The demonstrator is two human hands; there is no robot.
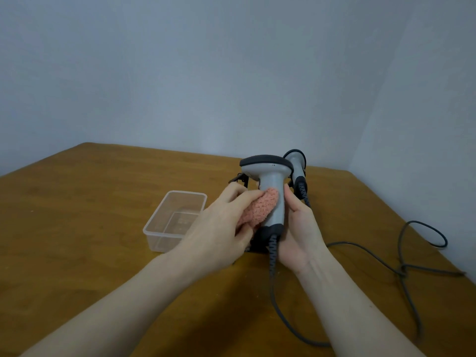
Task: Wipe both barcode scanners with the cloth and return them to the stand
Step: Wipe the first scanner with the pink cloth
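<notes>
A brown wooden tabletop (90,202) sits in a corner of plain pale walls (206,73). Above its middle, the right hand (301,228) grips an upright grey barcode scanner (270,186) by the handle, while the left hand (219,228) pinches a pink cloth (262,207) against that handle. The second scanner (296,163) rests in the black stand (240,177) just behind. A clear plastic container (157,228) lies to the left, cables (412,253) to the right.

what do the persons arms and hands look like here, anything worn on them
Both forearms are bare right down to the bottom edge of the view, with no sleeves showing. The left hand and the right hand carry no gloves, and no rings, watch or bracelets can be seen on the fingers or wrists. No markings show on either arm.
</notes>
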